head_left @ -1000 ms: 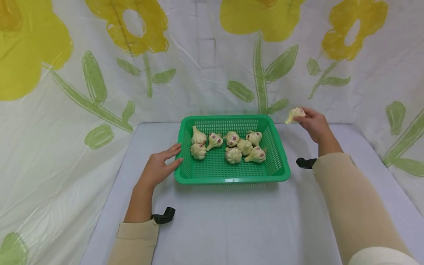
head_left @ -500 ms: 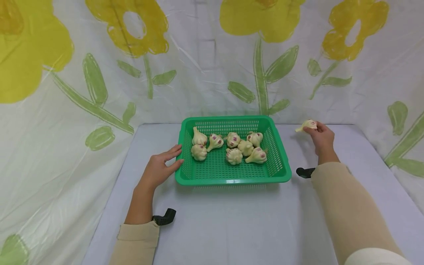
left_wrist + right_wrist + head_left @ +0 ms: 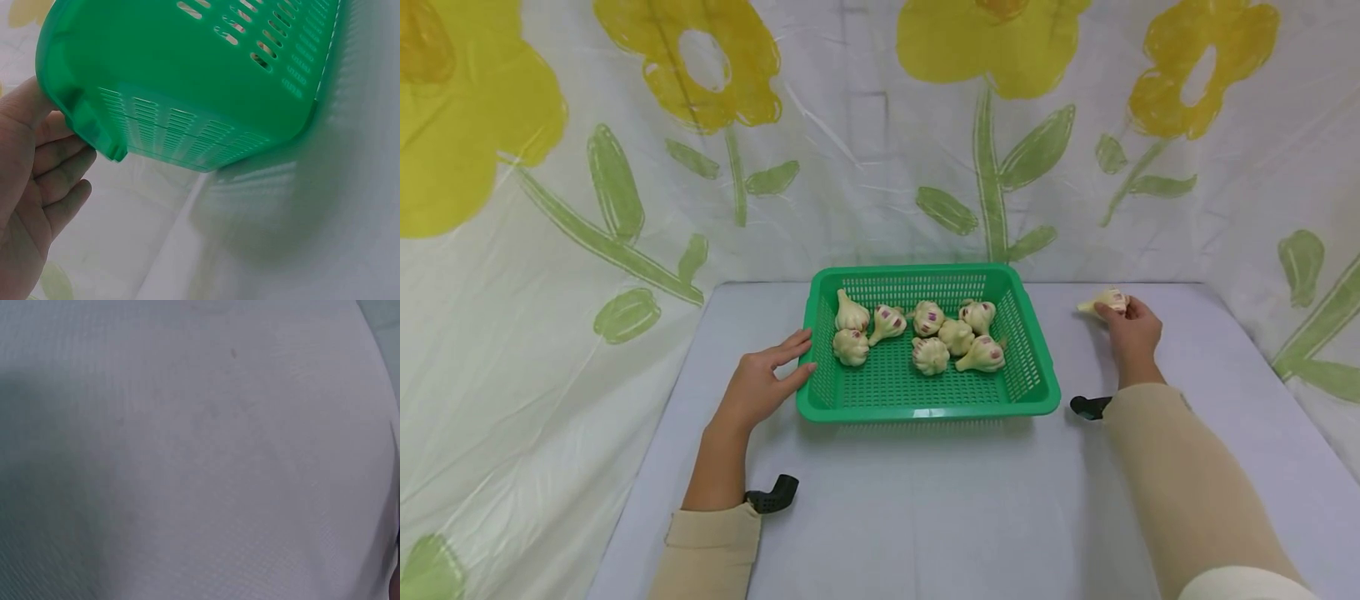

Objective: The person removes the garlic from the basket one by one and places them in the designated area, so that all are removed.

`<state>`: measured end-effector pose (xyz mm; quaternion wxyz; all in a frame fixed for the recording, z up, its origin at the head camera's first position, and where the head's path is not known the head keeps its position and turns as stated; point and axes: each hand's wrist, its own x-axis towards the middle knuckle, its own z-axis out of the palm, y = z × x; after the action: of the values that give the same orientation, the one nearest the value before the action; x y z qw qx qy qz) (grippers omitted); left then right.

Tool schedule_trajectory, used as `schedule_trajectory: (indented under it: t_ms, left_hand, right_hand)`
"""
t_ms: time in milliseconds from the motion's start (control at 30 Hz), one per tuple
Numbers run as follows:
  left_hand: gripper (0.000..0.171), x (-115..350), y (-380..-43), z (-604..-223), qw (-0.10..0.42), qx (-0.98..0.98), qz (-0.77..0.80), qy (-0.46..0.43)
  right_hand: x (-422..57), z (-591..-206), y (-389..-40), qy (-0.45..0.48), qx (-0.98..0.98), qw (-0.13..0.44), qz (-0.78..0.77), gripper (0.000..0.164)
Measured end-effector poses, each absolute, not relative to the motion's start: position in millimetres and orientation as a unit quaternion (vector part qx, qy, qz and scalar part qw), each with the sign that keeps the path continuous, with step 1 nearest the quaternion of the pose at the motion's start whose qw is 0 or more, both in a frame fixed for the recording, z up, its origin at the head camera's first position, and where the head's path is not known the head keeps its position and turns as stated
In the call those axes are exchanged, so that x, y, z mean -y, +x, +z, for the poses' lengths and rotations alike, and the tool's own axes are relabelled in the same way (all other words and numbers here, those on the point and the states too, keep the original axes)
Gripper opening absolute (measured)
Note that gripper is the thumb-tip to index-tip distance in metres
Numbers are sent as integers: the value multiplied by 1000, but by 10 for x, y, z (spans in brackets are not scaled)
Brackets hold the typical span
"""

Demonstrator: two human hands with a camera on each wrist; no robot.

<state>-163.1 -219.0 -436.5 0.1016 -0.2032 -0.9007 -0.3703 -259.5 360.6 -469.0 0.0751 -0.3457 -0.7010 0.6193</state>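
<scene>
My right hand (image 3: 1135, 336) pinches a garlic bulb (image 3: 1109, 302) by its rounded end, low over the table to the right of the green basket. The bulb's pale stem points left. Several more garlic bulbs (image 3: 927, 317), cream with purple patches, lie inside the green plastic basket (image 3: 925, 413). At the basket's left rim rests my left hand (image 3: 757, 386), fingers extended and thumb apart. In the left wrist view, the left hand (image 3: 37, 169) touches the rim at the basket's corner. The right wrist view shows mostly tabletop, with a sliver of hand at its right edge.
A white-covered table (image 3: 917, 508) carries the basket. Behind it and along both sides hangs a white sheet (image 3: 850, 192) painted with yellow flowers. A black wrist camera (image 3: 775, 494) sits on the left wrist, another black camera (image 3: 1088, 407) on the right.
The right hand has moved right, down and nearer with the garlic bulb, from beside the basket's back corner to low over the table. The left hand stays at the rim.
</scene>
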Motion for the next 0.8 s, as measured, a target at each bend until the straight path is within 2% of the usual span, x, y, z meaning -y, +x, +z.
schedule_trajectory:
  t_ms: [267,533,800]
  left_hand:
    - [46,2190,-1628,-4362,101,899,-374,-205]
    - [46,2191,-1634,-4364,103,902,-367,-205]
    - [46,2185,-1633,-4361,105,903,-362,-206]
  right_hand:
    - [-3612,-4803,-2574,-348,738,65,574,82]
    - [-3570,-4833,-2537,-313,782,66,535,80]
    - [-3547,-4862,-2522,-305,781,59,542,83]
